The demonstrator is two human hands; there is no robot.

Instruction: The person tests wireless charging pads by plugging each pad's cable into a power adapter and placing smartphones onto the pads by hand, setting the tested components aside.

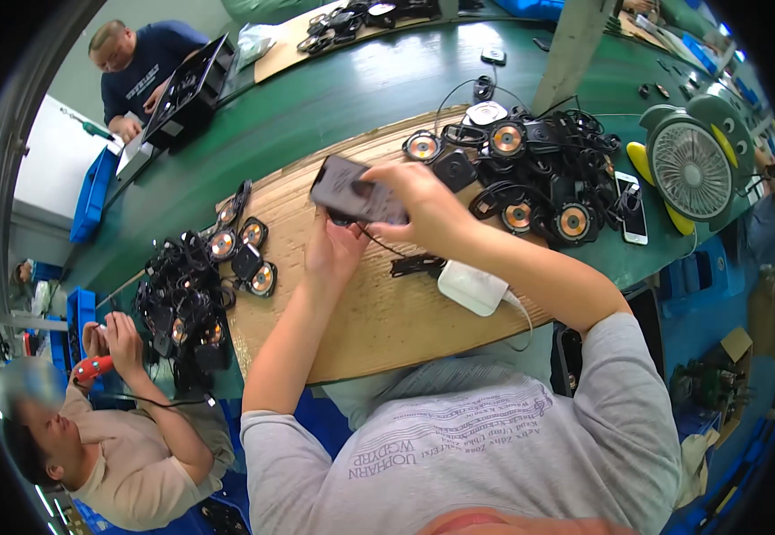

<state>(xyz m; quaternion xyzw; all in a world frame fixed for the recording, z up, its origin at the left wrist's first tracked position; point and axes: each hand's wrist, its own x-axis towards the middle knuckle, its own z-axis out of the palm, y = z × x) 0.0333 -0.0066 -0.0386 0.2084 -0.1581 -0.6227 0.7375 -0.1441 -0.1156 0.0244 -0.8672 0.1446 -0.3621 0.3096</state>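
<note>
Over the cardboard sheet, my right hand (pixel 418 205) grips a smartphone (pixel 336 185) by its right end, thumb and fingers on its edges. Its screen faces up and is lit. My left hand (pixel 337 248) is closed just below the phone, around a small black corded charging pad (pixel 343 218) that the phone mostly hides. The pad's thin black cable runs down to a coiled bundle (pixel 419 265) beside a white power adapter (pixel 474 287). A white cord leads from the adapter toward the table's near edge.
Corded charging pads with copper coils lie heaped at right (pixel 539 152) and left (pixel 182 294) on the cardboard (pixel 360 325). A white phone (pixel 632 214) and green fan (pixel 692 174) stand right. One co-worker holds a red tool (pixel 93 367); another is beside a black bin (pixel 193 94).
</note>
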